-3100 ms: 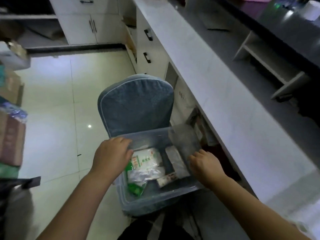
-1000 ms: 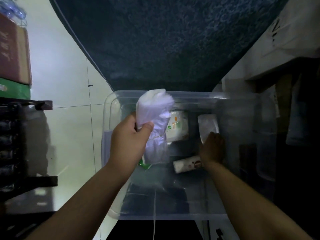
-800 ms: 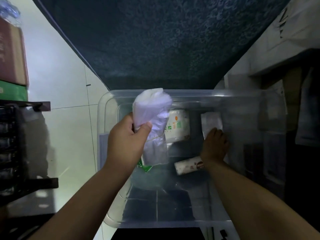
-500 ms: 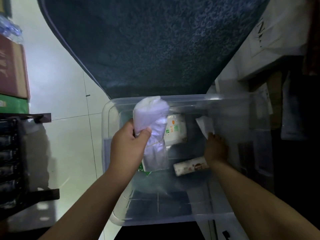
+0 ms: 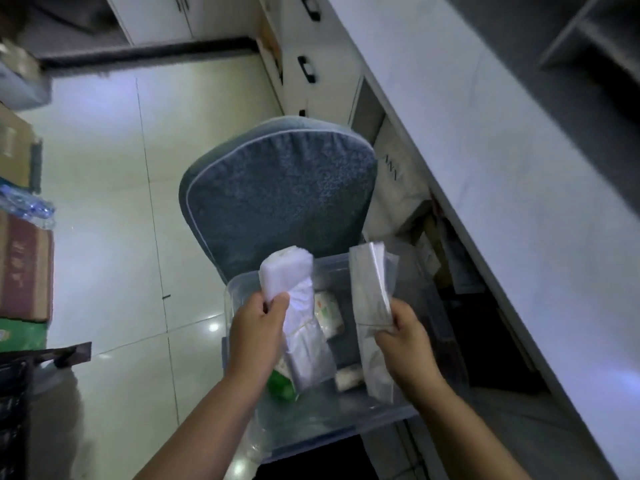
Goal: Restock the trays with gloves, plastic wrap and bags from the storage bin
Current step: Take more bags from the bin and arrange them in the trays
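A clear plastic storage bin [image 5: 311, 424] sits on a blue cushioned chair [image 5: 277, 195] below me. My left hand [image 5: 256, 334] grips a white pack of folded plastic bags [image 5: 291, 289], held upright over the bin. My right hand [image 5: 405, 344] grips a flat clear pack [image 5: 370, 292], also raised above the bin. Inside the bin lie a white packet with orange and green print [image 5: 329, 313], a small paper-wrapped roll [image 5: 348, 375] and a green packet [image 5: 282, 388].
A long white counter [image 5: 502, 174] runs along the right, with white drawers [image 5: 308, 67] at its far end and dark shelves with bags underneath. Cardboard boxes [image 5: 20, 265] stack at the left. A pale tiled floor [image 5: 114, 202] lies between.
My right hand has lifted the clear pack out of the bin and holds it up. My head has risen, so the chair, floor and counter show again. The left hand keeps its pack.
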